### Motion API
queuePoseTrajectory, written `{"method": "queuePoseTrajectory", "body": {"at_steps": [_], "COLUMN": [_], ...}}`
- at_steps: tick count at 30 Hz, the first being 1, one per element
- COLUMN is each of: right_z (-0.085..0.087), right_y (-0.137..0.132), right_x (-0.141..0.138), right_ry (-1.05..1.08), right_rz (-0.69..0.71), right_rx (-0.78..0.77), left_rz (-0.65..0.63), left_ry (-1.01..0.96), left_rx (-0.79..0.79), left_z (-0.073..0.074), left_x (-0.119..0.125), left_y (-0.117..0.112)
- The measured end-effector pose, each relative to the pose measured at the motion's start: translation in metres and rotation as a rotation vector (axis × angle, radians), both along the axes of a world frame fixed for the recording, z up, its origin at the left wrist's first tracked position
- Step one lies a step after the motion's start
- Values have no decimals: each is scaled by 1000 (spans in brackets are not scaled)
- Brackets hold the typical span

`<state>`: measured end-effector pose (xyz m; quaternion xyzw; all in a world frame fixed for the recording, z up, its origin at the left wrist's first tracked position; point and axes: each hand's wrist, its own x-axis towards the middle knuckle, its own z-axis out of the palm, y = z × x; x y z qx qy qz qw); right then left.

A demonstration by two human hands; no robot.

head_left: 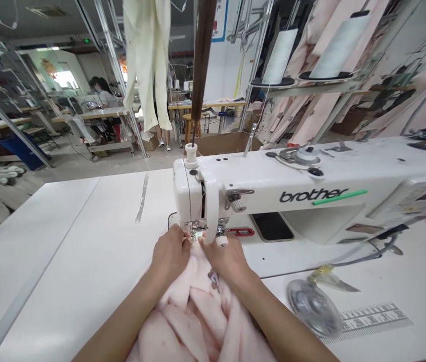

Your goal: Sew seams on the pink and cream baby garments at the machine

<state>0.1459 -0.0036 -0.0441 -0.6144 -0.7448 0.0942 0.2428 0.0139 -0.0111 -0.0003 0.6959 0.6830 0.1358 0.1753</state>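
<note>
Pale pink fabric point(183, 322) lies gathered between my forearms and runs up to the needle area of a white sewing machine point(250, 176). My left hand point(171, 254) pinches the fabric's edge just left of the presser foot point(194, 234). On the other side, my right hand point(226, 256) grips the same fabric close to the foot, its fingers partly hidden behind the machine's front knob. A small printed motif shows on the fabric beside my right wrist. The exact stitching point is hidden by my fingers and the machine head.
Under the machine arm lie a dark phone point(272, 226) and red thread snips point(241, 232). Right of my forearm are a clear round container point(314, 307), a transparent ruler point(375, 319) and a small plastic bag point(331, 279). Thread cones point(281, 56) stand behind; a person point(102, 93) sits far left.
</note>
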Motion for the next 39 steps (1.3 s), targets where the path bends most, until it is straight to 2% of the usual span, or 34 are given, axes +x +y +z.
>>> {"method": "queuePoseTrajectory", "body": {"at_steps": [11, 23, 32, 39], "right_z": [-1, 3, -1, 4], "right_y": [1, 2, 7, 6], "right_x": [0, -3, -6, -7], "right_ry": [39, 57, 12, 27], "right_rz": [-11, -26, -66, -85], "right_rx": [21, 14, 8, -35], "left_rz": [0, -19, -7, 38], "left_ry": [7, 102, 166, 199], "left_rx": [2, 48, 84, 93], "left_z": [-2, -4, -6, -7], "left_x": [-3, -1, 2, 4], "left_y": [1, 3, 6, 5]}}
